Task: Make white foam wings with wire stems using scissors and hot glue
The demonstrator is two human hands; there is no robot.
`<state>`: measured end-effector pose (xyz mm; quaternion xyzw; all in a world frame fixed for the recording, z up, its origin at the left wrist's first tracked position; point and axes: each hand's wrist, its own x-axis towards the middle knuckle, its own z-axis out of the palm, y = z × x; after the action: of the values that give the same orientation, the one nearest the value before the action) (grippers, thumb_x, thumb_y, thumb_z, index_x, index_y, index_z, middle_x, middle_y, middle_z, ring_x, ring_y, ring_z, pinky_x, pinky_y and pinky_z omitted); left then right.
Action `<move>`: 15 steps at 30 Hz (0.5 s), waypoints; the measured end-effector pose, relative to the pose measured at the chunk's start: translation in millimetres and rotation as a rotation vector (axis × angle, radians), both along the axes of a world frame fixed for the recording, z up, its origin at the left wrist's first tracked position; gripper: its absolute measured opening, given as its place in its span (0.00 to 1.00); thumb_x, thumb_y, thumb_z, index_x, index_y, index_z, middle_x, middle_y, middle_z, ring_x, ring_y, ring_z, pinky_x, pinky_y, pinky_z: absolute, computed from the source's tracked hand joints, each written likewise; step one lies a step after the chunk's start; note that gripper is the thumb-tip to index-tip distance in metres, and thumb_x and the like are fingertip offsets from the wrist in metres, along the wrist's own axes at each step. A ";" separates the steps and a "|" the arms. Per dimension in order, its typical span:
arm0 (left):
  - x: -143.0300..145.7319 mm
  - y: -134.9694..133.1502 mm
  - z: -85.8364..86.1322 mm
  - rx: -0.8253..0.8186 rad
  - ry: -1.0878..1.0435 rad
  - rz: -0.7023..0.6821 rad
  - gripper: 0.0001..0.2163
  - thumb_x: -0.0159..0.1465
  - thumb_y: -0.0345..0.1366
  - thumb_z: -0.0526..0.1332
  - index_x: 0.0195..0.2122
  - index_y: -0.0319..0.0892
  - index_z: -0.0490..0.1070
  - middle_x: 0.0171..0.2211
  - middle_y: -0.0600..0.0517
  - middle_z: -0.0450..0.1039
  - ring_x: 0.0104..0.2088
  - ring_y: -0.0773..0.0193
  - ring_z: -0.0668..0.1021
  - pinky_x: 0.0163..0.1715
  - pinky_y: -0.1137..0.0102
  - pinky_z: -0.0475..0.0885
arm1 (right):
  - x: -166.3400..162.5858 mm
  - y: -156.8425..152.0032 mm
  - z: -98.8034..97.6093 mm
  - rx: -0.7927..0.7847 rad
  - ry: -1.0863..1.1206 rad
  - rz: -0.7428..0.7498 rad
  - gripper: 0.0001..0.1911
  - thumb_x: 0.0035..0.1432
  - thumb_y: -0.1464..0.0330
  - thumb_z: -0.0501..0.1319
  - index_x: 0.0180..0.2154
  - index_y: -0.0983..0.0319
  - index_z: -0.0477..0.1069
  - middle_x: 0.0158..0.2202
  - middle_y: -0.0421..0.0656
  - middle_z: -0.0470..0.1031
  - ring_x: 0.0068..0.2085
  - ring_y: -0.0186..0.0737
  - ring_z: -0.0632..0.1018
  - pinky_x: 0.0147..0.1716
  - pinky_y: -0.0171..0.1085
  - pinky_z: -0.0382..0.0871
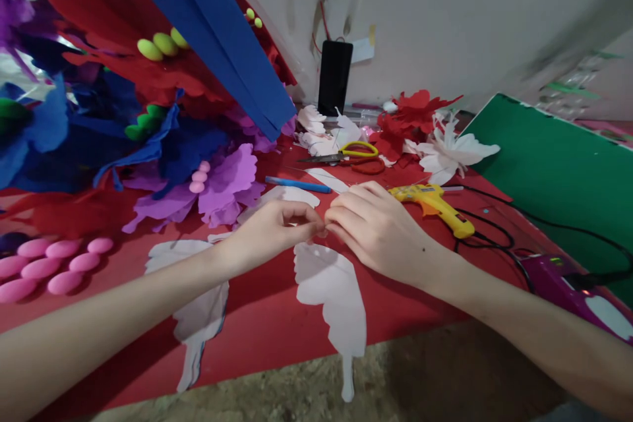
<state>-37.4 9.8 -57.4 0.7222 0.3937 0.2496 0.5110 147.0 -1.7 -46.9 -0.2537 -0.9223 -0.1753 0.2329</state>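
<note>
A white, scalloped, wing-shaped cutout (336, 300) is laid over the red bench's (267, 316) near edge, left hand (271, 227) and right hand (378, 227) pinched closed, contents indiscernible.

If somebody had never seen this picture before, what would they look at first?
Probably the big blue strip slanting across the upper left, over a heap of bright flowers. Next might come the left hand and right hand, close together in the middle, just beyond a white cutout. The yellow glue gun beside the right hand and the green board at the far right stand out too.
</note>
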 end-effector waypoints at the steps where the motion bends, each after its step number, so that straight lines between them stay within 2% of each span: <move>1: -0.2 0.2 0.4 -0.015 -0.010 0.010 0.08 0.55 0.38 0.57 0.26 0.40 0.70 0.25 0.54 0.73 0.27 0.69 0.74 0.30 0.74 0.70 | 0.0 1.1 0.5 -0.005 -0.006 -0.001 0.08 0.57 0.77 0.53 0.30 0.68 0.70 0.28 0.45 0.72 0.32 0.38 0.67 0.35 0.36 0.58; 7: -0.5 1.6 0.7 -0.112 -0.071 0.074 0.06 0.52 0.35 0.58 0.24 0.38 0.70 0.24 0.55 0.71 0.23 0.72 0.71 0.25 0.77 0.68 | -5.2 2.9 0.1 -0.053 -0.063 -0.016 0.10 0.59 0.75 0.52 0.29 0.66 0.69 0.30 0.44 0.72 0.33 0.38 0.69 0.34 0.37 0.59; 10: -0.8 2.4 -0.6 -0.167 -0.113 0.100 0.06 0.52 0.36 0.59 0.24 0.38 0.69 0.24 0.55 0.70 0.23 0.72 0.71 0.25 0.77 0.68 | -3.4 6.7 11.0 -0.071 -0.035 -0.002 0.09 0.60 0.73 0.53 0.29 0.65 0.69 0.30 0.43 0.73 0.34 0.37 0.71 0.36 0.38 0.61; 12: -1.0 2.3 -2.4 -0.214 -0.144 0.109 0.06 0.53 0.36 0.58 0.25 0.39 0.68 0.24 0.56 0.68 0.23 0.72 0.71 0.25 0.76 0.69 | 7.9 19.5 26.4 -0.055 0.131 -0.057 0.08 0.60 0.71 0.54 0.29 0.64 0.68 0.30 0.42 0.73 0.34 0.35 0.72 0.36 0.37 0.62; 15: 0.0 0.3 -6.2 -0.295 -0.182 0.073 0.05 0.53 0.36 0.56 0.25 0.40 0.66 0.25 0.56 0.68 0.24 0.71 0.72 0.27 0.74 0.69 | 41.2 59.1 52.1 0.032 0.626 -0.342 0.09 0.61 0.71 0.51 0.31 0.65 0.67 0.32 0.45 0.72 0.34 0.32 0.72 0.36 0.34 0.63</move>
<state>-37.4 10.1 -63.7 0.5990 0.4040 0.2720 0.6356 188.2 57.3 5.2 -0.4422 -0.7476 -0.1400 0.4754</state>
